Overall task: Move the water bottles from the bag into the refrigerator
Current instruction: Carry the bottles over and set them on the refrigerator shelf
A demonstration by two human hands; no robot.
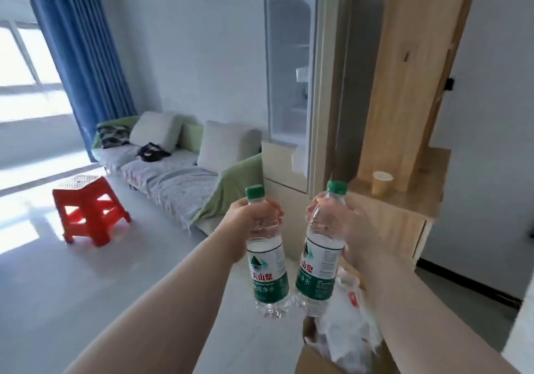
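Observation:
Each of my hands holds a clear water bottle with a green cap and a green and white label, both upright in front of me. My left hand (248, 223) grips the neck of the left bottle (267, 266). My right hand (357, 229) is wrapped around the upper part of the right bottle (320, 261). The two bottles nearly touch at their bases. Below them lies a white plastic bag (349, 336) resting on a cardboard box (315, 362). The refrigerator (291, 84) stands ahead with its door open, showing pale shelves inside.
A wooden cabinet (404, 217) with a tall wooden panel stands right of the refrigerator, and a paper cup (381, 182) sits on it. A sofa (173, 168) with cushions lines the far wall. A red plastic stool (89, 211) stands on the pale floor at left, near blue curtains.

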